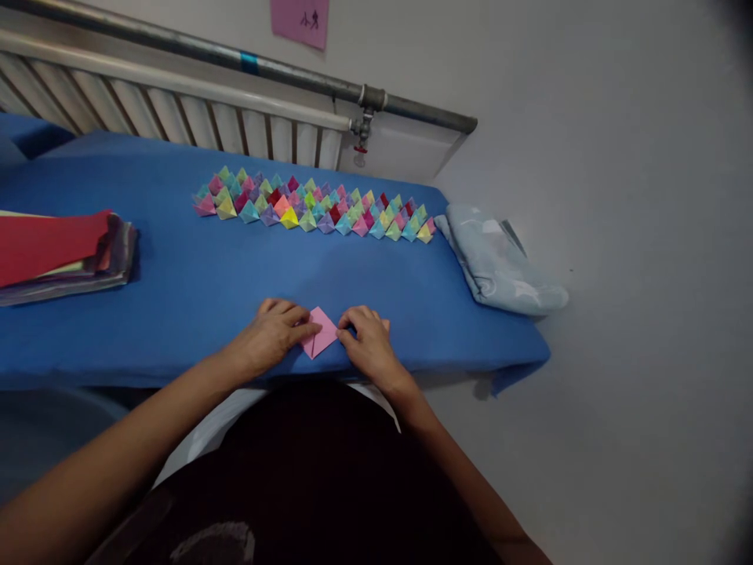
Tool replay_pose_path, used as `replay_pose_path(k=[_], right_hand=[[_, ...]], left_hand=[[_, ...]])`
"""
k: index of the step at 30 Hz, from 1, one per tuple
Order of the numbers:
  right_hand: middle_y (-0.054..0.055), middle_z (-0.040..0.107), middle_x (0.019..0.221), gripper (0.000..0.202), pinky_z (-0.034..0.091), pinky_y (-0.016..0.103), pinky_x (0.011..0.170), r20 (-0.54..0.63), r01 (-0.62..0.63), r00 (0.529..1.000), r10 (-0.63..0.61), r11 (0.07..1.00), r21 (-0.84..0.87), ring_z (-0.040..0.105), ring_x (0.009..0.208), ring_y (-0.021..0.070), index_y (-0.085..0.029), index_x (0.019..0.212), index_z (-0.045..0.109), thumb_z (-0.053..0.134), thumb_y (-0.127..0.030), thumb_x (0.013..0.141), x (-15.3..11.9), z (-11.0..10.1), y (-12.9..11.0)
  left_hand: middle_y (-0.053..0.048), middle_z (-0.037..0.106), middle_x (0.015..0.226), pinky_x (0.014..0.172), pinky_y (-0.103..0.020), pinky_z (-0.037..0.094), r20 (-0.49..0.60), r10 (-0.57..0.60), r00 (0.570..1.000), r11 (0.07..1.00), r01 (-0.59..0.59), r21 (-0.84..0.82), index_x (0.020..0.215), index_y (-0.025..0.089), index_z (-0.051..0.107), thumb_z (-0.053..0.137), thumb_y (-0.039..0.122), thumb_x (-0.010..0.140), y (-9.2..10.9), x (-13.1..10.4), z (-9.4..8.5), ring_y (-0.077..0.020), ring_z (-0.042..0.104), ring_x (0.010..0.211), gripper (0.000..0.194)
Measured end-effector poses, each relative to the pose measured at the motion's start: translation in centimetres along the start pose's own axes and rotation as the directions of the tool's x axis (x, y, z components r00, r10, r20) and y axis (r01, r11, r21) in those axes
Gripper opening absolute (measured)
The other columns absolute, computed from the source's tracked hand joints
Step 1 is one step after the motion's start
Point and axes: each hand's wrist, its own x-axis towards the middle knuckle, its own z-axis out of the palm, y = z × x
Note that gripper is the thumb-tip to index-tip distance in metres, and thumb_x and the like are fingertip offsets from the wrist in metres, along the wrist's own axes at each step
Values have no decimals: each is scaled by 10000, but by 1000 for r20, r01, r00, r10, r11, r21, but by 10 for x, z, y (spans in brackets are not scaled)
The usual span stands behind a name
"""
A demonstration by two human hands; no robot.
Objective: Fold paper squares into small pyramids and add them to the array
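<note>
Pink folded paper lies close to the near edge of the blue-covered tabletop, between the two grips I'm following from my remote seat. What counts most for me is how it sits: turned as a diamond, with one corner pointing away toward the rows of folded paper pieces, one pointing back to the near edge, and one aimed straight at the right grip. The left grip covers the remaining corner, its thumb laid across the top face, so I take it as the one that overlaps more; it is grasping the paper from that side. The right grip is pinched at the opposite corner, just at the tip. With one corner hidden I read no clear long axis, though a fold line climbs from the near corner toward the left thumb. Looking down like this, I can't be sure whether any left fingers reach underneath. Well apart from both grips, the paper stack lies off to the left and the folded cloth to the right.
</note>
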Motion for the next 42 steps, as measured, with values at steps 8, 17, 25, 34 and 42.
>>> replay_pose_path(k=[8, 17, 25, 34, 42], right_hand=[[45, 671, 988, 176, 327, 381, 841, 0, 11, 1000, -11, 997, -71, 563, 966, 226, -215, 842, 619, 497, -89, 825, -2, -4, -9], [70, 650, 1248, 354, 302, 386, 919, 131, 408, 910, -393, 905, -118, 536, 1124, 225, -209, 1238, 568, 405, -111, 940, -14, 5, -17], [40, 721, 989, 220, 289, 351, 843, 102, 356, 934, -343, 920, -163, 577, 946, 199, -223, 1086, 639, 451, -191, 977, -6, 7, -9], [22, 720, 1008, 130, 271, 341, 843, 69, 380, 925, -374, 909, -174, 568, 974, 188, -223, 999, 645, 531, -246, 941, -7, 9, -12], [35, 690, 979, 174, 269, 344, 808, 26, 370, 925, -378, 887, -275, 529, 910, 191, -237, 986, 682, 515, -281, 960, -4, 17, -15]], left_hand=[[-61, 682, 1159, 907, -428, 344, -39, 20, 999, 1000, -19, 8, 1181, 312, 651, 389, 78, 939, -1, -12, 4, -228, 586, 1016, 427], [-77, 702, 1108, 833, -408, 364, -51, 57, 997, 996, -53, 73, 1150, 257, 668, 380, 96, 943, 3, -10, 2, -230, 606, 960, 389], [-62, 696, 1172, 943, -407, 350, 23, 51, 998, 993, -48, -109, 1113, 212, 667, 475, 224, 913, -10, -11, -9, -214, 621, 1016, 277], [-58, 704, 1145, 900, -375, 399, 63, 12, 998, 985, -1, -172, 1062, 214, 679, 481, 316, 926, -17, -7, -9, -216, 633, 1017, 261], [-59, 705, 1133, 921, -374, 423, 46, 4, 999, 978, 5, -208, 1053, 207, 675, 454, 306, 925, -17, -7, -12, -215, 636, 1033, 274]])
